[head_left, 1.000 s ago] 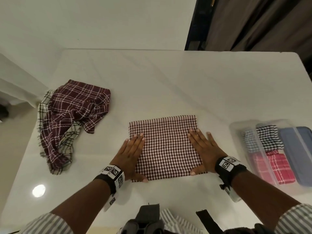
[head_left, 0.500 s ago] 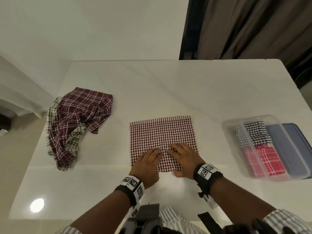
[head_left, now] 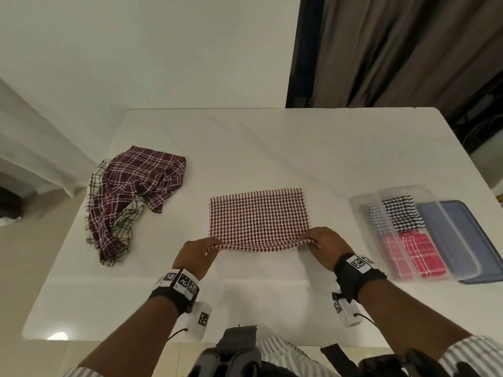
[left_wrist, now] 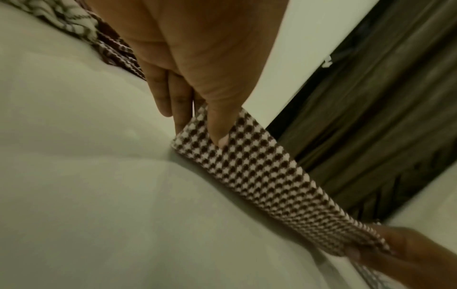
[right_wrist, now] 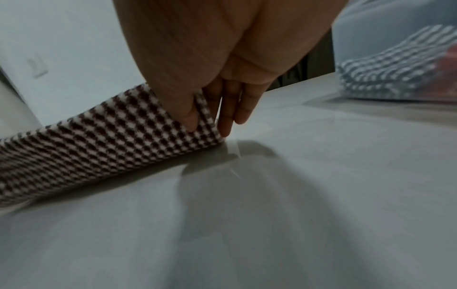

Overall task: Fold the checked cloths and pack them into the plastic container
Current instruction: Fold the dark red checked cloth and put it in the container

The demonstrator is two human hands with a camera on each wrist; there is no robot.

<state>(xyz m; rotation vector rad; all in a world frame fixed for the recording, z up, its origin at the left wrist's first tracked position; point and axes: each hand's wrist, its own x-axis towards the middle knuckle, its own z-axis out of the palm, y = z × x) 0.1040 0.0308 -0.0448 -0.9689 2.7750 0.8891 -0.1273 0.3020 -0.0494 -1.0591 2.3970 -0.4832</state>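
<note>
The small-check cloth (head_left: 258,216) in the middle is dark red and white. The crumpled cloth (head_left: 136,186) at the left is dark purple-red with white lines. The plastic container (head_left: 364,202) at the right is clear. Inside are a black-and-white checked cloth (head_left: 402,216) and a pink checked cloth (head_left: 419,254). The lid (head_left: 462,240) is blue. The table (head_left: 272,148) is white.

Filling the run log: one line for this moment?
step: fold | left hand: pinches cloth near-left corner | right hand: pinches near-right corner | near edge lifted | container: folded cloths inside

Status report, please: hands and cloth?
Left hand and right hand pinch near corners of maroon-and-white small-checked cloth. Near edge lifted off white table. Nothing obstructing.
</note>
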